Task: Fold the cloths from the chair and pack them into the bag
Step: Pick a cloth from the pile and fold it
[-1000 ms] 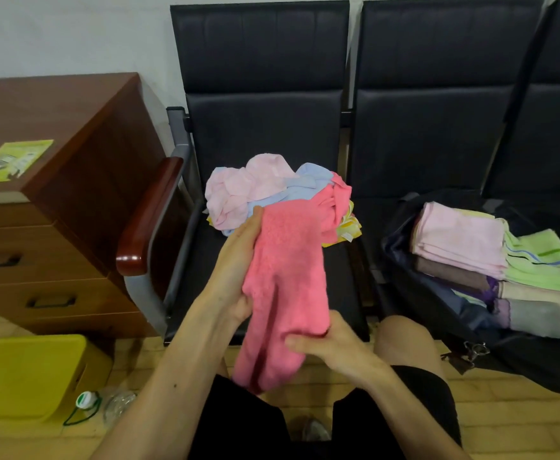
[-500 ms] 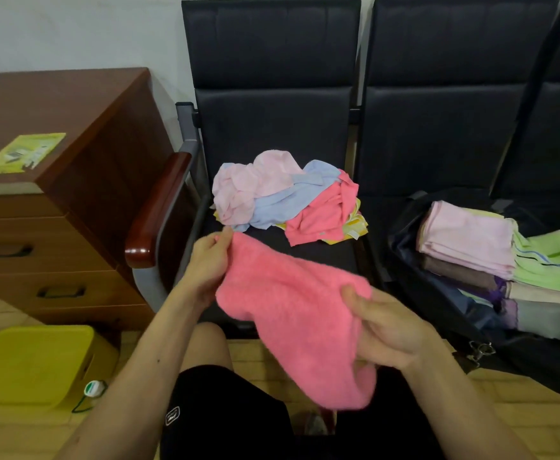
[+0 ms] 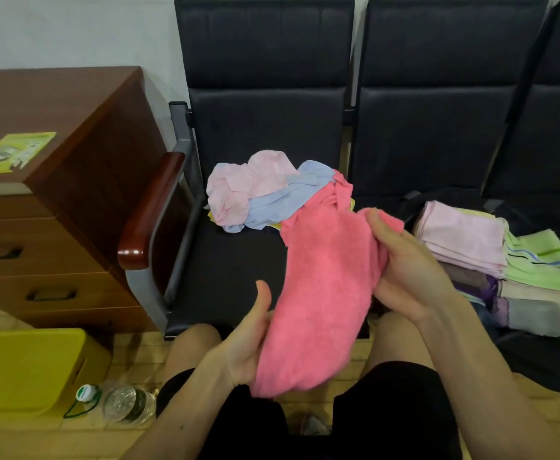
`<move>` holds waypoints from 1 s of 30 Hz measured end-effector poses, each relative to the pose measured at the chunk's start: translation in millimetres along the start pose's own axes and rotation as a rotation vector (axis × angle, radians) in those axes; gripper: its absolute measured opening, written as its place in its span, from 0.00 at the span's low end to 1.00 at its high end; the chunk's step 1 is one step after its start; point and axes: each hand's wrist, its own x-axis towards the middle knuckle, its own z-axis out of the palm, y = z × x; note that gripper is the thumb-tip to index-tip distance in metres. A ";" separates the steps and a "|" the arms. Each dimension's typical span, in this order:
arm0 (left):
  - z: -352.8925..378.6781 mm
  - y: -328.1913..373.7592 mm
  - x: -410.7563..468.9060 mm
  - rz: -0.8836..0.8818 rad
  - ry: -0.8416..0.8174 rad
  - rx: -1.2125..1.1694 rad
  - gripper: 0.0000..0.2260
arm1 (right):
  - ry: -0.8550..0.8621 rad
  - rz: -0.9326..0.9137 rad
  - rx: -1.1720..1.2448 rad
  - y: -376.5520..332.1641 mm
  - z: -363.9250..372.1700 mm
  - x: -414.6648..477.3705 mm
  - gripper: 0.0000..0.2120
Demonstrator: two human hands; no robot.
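A row of black padded chairs (image 3: 438, 94) stands against the wall. On the left seat (image 3: 232, 270), towards its back, lies a pile of loose cloths (image 3: 265, 194): pale pink, light blue and coral, with a yellow edge showing underneath. On the next seat (image 3: 379, 204) lies an open dark bag (image 3: 537, 360), with folded cloths (image 3: 471, 247) stacked on it in pink, green, brown, purple and grey. Left of the chairs, a brown wooden drawer cabinet (image 3: 73, 104) has a green leaflet (image 3: 13, 152) flat on its top. On the tiled floor (image 3: 40, 436) before the cabinet sits a yellow plastic container (image 3: 30, 366), and just beside it a clear bottle (image 3: 122, 403) with a green-ringed cap lies on its side.
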 end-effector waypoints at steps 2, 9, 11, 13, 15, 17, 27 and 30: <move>-9.4 -2.9 -3.1 -0.005 -0.054 0.117 0.32 | 0.047 -0.006 -0.050 -1.9 -3.0 1.2 0.11; 0.3 10.2 -7.6 0.158 -0.086 0.086 0.21 | 0.169 0.141 0.160 23.3 -28.1 12.4 0.28; 6.1 23.7 -3.4 0.184 0.068 -0.016 0.18 | 0.081 0.363 0.165 56.3 -29.3 2.1 0.39; 9.3 40.9 -1.3 0.159 0.201 -0.037 0.19 | -0.031 0.520 0.144 78.0 -26.9 -12.1 0.37; 8.4 50.8 -1.8 0.143 0.232 0.013 0.18 | -0.060 0.473 0.132 84.6 -30.8 -17.5 0.31; 5.8 54.9 -4.8 0.150 0.232 0.033 0.13 | -0.039 0.395 0.098 77.8 -35.7 -14.7 0.31; 5.3 65.2 -9.9 0.257 0.254 0.101 0.11 | -0.118 0.074 -0.350 50.7 -28.6 -9.8 0.17; 3.4 69.2 -12.1 0.315 0.244 0.139 0.11 | -0.141 0.030 -0.565 48.3 -24.2 -7.5 0.18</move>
